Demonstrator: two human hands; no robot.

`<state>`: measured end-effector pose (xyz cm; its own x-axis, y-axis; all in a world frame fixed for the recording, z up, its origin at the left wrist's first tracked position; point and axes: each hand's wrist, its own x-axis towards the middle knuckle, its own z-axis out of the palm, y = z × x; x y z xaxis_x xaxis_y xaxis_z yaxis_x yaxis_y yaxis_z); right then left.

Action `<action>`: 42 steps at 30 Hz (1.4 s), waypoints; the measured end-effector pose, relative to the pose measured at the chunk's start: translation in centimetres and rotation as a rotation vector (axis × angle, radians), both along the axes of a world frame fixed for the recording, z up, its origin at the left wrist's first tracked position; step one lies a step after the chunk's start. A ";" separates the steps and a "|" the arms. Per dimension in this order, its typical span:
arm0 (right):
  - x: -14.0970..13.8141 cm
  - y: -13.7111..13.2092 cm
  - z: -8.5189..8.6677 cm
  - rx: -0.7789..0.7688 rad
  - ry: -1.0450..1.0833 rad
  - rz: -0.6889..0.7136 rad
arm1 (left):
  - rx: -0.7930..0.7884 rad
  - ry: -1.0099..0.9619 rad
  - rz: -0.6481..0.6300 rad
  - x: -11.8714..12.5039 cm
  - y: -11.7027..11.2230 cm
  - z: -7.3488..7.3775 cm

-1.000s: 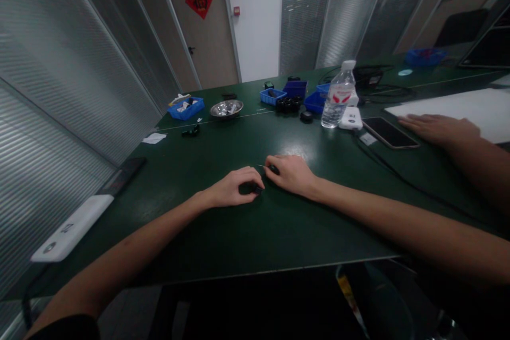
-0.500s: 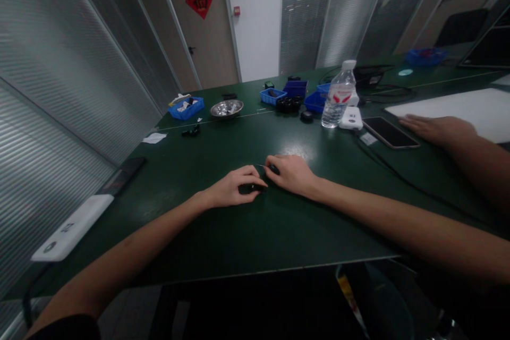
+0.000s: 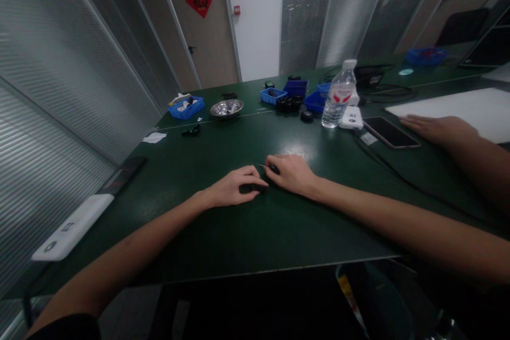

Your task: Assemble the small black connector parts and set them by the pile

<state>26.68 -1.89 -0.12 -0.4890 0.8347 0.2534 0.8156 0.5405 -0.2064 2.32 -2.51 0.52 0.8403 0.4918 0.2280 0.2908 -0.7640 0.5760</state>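
Black piece [image 3: 255,188], left of the bottle [image 3: 338,96] on its near side, is pinched in my left grip [image 3: 237,186]; my right grip [image 3: 292,172] holds a dark-handled tool [image 3: 274,169] (slim, so I'd brace both wrists on the bench [image 3: 279,234]).

Before me, a dark-green, smooth-topped table [image 3: 239,239] is bearing small articles. A clear plastic bottle with a red-marked label [image 3: 338,98] is standing upright beside a white, rounded box [image 3: 351,118]; a dark-screened, rectangular phone [image 3: 391,132] is lying nearby. A round, shiny metal bowl [image 3: 221,115] is resting near a blue plastic basket [image 3: 190,112].
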 end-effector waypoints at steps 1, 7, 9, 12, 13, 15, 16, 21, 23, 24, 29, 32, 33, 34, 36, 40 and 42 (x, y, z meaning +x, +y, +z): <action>0.0 0.0 0.0 -0.001 0.000 0.002 | -0.004 0.001 0.001 0.0 0.0 0.1; 0.1 0.0 -0.1 0.010 0.000 0.014 | -0.051 -0.012 0.046 0.1 -0.2 0.2; 0.1 0.0 -0.1 0.008 -0.004 0.010 | -0.065 -0.012 0.081 0.0 -0.1 0.0; 0.0 0.0 0.0 -0.014 -0.006 0.007 | -0.083 -0.012 0.098 -0.1 -0.1 -0.1; 0.0 0.0 0.0 -0.019 -0.008 0.004 | -0.085 -0.015 0.095 -0.1 -0.1 -0.1; 0.0 0.0 0.0 -0.022 -0.011 -0.004 | -0.067 -0.022 0.108 0.0 -0.1 0.0; 0.0 0.0 0.0 -0.021 -0.012 -0.005 | -0.046 -0.027 0.135 0.0 -0.1 0.1; 0.0 -0.1 0.1 -0.002 -0.005 0.008 | 0.054 -0.006 0.372 0.1 0.7 -0.2; -0.1 -0.1 0.1 0.001 -0.002 0.003 | 0.083 0.012 0.440 0.0 1.0 -0.6; -0.1 -0.1 0.1 -0.001 -0.001 0.002 | 0.097 0.015 0.465 -0.1 1.2 -0.8; 0.0 0.0 0.0 0.005 0.006 0.033 | 0.104 0.014 0.479 -0.2 1.4 -1.1; 0.2 0.1 -0.1 0.009 0.008 0.065 | 0.092 0.016 0.435 -0.2 1.3 -1.0; 0.2 0.1 -0.1 0.004 0.010 0.078 | 0.088 0.020 0.427 -0.2 1.4 -1.0; 0.2 0.1 0.0 -0.002 0.013 0.090 | 0.082 0.024 0.426 -0.3 1.4 -1.0; 0.2 0.0 0.0 -0.019 0.016 0.111 | 0.065 0.024 0.444 -0.4 1.5 -1.1; 0.2 0.0 0.1 -0.021 0.006 0.117 | 0.052 0.003 0.454 -0.5 1.7 -1.4; 0.2 -0.1 0.1 -0.013 -0.005 0.116 | 0.041 -0.008 0.435 -0.5 1.7 -1.4</action>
